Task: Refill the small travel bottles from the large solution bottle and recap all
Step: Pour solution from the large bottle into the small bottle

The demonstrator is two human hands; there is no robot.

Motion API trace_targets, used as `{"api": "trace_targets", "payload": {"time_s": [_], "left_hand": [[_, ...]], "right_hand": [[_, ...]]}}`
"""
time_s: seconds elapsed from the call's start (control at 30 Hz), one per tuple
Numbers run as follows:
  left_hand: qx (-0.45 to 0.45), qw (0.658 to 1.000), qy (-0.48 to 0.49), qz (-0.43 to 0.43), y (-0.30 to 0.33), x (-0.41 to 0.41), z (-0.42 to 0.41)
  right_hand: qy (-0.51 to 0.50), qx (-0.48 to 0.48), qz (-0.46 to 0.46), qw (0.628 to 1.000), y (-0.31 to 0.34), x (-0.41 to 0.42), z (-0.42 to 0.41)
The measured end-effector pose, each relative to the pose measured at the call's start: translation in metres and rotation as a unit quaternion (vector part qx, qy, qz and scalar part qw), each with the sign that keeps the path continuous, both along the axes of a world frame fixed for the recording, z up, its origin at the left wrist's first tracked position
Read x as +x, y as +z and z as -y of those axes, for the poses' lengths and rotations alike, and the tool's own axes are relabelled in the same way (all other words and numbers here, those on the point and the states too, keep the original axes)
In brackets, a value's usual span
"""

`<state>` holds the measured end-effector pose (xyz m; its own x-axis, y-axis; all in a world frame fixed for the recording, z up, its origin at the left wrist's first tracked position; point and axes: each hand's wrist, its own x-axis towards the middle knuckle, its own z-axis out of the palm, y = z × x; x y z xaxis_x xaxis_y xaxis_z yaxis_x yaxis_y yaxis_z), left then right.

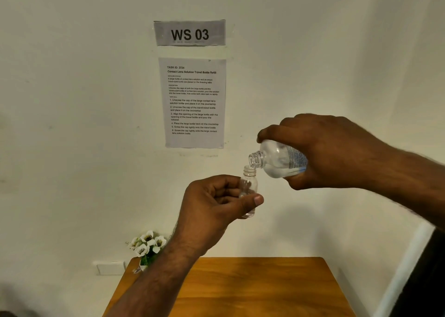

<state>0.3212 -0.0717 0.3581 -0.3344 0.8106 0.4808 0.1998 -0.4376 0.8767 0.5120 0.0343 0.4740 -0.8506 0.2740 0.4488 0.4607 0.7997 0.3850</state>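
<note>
My left hand (214, 203) holds a small clear travel bottle (248, 186) upright in the air, uncapped, thumb across its lower body. My right hand (332, 153) grips the large clear solution bottle (279, 159) with a blue-printed label, tipped on its side. Its open threaded neck points left and down, right above the small bottle's mouth. A little clear liquid sits at the bottom of the small bottle. No caps are in view.
A wooden table (252, 287) lies below the hands. White artificial flowers (147, 243) stand at its back left corner. On the white wall hang a "WS 03" sign (189, 33) and a task sheet (193, 102).
</note>
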Motion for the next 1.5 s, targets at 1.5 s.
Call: {"api": "trace_targets", "payload": {"time_s": [1.5], "left_hand": [[-0.001,1.0,0.003,-0.001,-0.0014,-0.0042,-0.0004]], "right_hand": [[-0.005,0.009,0.012,1.0,-0.0003,-0.0064,-0.0037]]}}
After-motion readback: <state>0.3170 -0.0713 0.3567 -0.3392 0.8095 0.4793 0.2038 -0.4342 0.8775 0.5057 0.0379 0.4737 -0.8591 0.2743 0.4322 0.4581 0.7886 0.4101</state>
